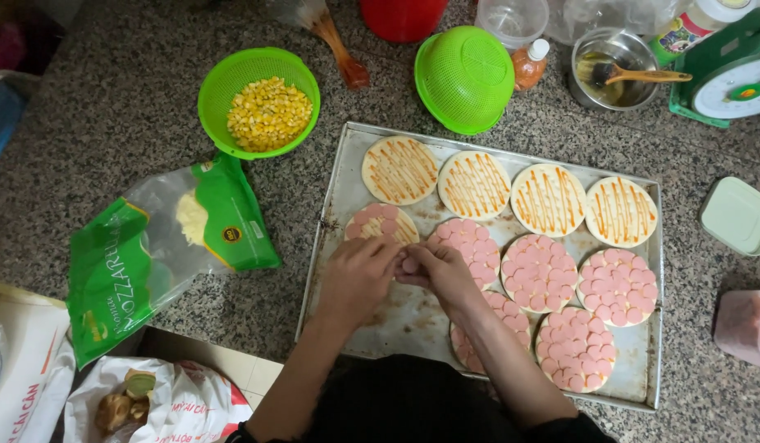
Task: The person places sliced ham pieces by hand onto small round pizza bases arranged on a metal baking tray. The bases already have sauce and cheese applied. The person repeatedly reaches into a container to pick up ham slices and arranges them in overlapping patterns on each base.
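Note:
A metal baking tray [347, 164] holds small round pizza bases. The back row has bases with orange sauce stripes [399, 170]. Nearer ones are covered with pink sausage slices [618, 287]. My left hand [357, 275] and my right hand [439, 271] meet over the tray's left part, just below a partly covered base [381, 221]. Together their fingers pinch a pink sausage piece [410, 264].
A green colander of corn kernels [267, 111] and an open green bag of shredded cheese [166, 246] lie left of the tray. Behind it are an upturned green colander [464, 78], a small sauce bottle [529, 66], a metal pot with a brush [613, 70] and a kitchen scale [728, 82].

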